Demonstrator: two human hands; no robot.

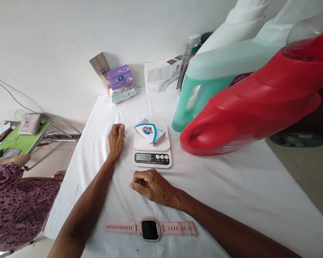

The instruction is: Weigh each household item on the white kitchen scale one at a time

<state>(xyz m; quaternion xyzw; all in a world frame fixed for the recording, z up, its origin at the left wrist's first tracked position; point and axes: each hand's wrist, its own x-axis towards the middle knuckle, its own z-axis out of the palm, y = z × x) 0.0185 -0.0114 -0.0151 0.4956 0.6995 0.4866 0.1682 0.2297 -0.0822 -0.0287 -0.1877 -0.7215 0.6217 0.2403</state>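
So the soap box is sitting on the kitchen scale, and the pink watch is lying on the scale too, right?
Not quite. The soap box does sit on the kitchen scale, but the pink watch lies flat on the white table, near its front edge, apart from the scale. The head view shows it.

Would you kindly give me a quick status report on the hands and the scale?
Left hand and right hand loosely closed, empty, resting on white tablecloth. Blue-white soap box sits on white digital scale. Red jug close beside.

Both hands are resting loosely curled on the white table (231, 186), the left hand (116, 138) just beside the scale (152, 152) bearing a soap box (150, 132), the right hand (152, 186) lying between scale and pink watch (150, 229).
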